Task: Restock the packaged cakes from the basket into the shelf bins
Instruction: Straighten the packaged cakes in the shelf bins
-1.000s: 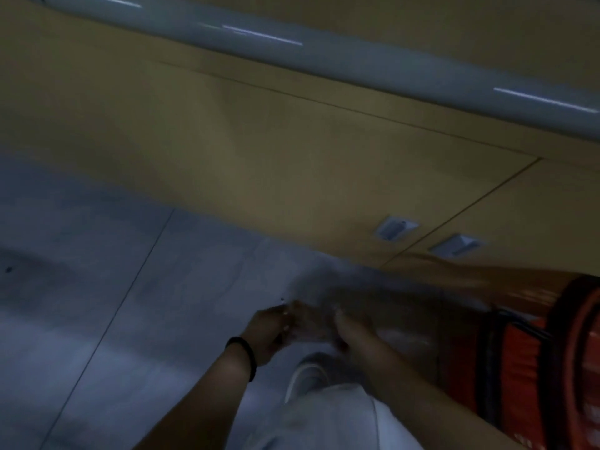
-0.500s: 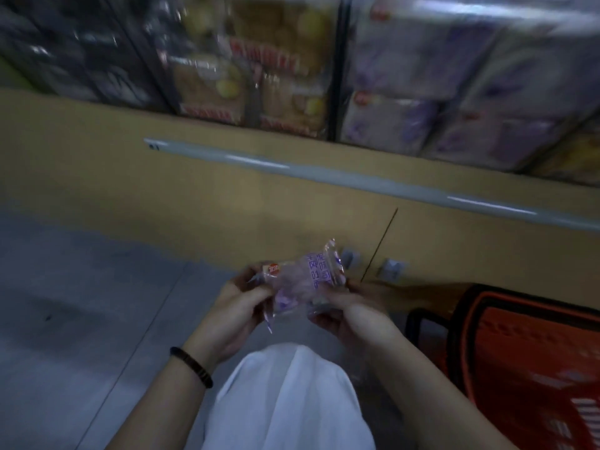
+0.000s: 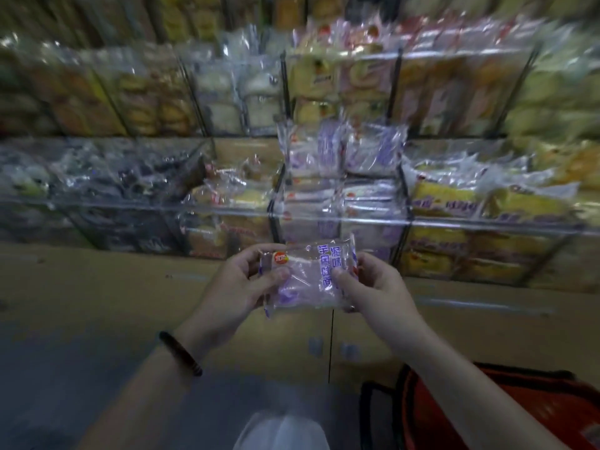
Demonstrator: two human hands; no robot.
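Both hands have risen with the packaged cake (image 3: 308,274), which now sits in front of the clear shelf bins (image 3: 324,219) rather than the tan cabinet front (image 3: 130,287). Its left end is pinched by the left hand (image 3: 240,280), thumb on top, and the right hand (image 3: 373,287) pinches the right end likewise. At 12 o'clock from the cake, the purple bin (image 3: 341,196) holds stacked packs with matching purple print. At 2 o'clock the yellow bin (image 3: 470,206) holds yellow packs, and at 10 o'clock the dark bin (image 3: 113,183) holds blurred dark ones. An orange basket (image 3: 503,417) lies at 5 o'clock; I cannot tell what is in it.
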